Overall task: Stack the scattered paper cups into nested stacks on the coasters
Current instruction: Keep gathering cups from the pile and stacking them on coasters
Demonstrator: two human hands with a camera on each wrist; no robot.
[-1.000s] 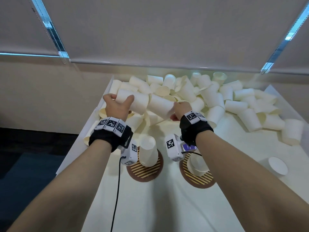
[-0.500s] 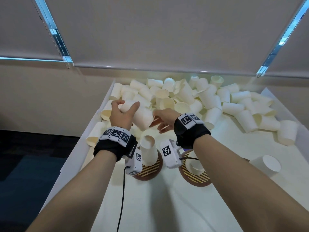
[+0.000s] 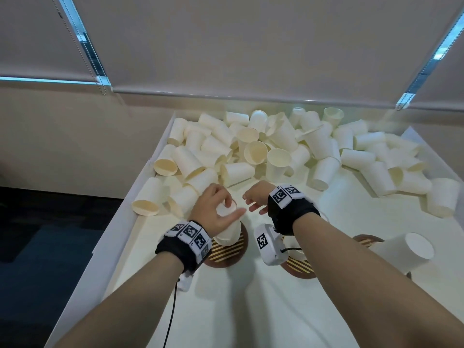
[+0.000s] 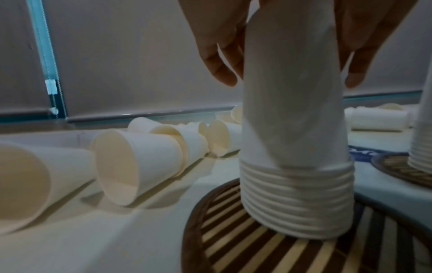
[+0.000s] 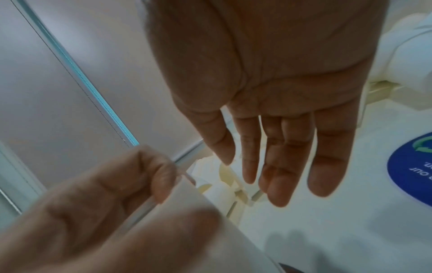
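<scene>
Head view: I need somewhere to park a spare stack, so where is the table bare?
The table is bare nearest the person, below the two striped coasters, between the forearms. Another bare patch lies right of the right hand, before the cup pile. The far end and left edge are crowded with loose cups. The left hand grips the left stack.

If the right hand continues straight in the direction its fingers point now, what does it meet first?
Probably the left hand, which grips the top white paper cup. The open right hand points leftward at it, though depth is unclear.
</scene>
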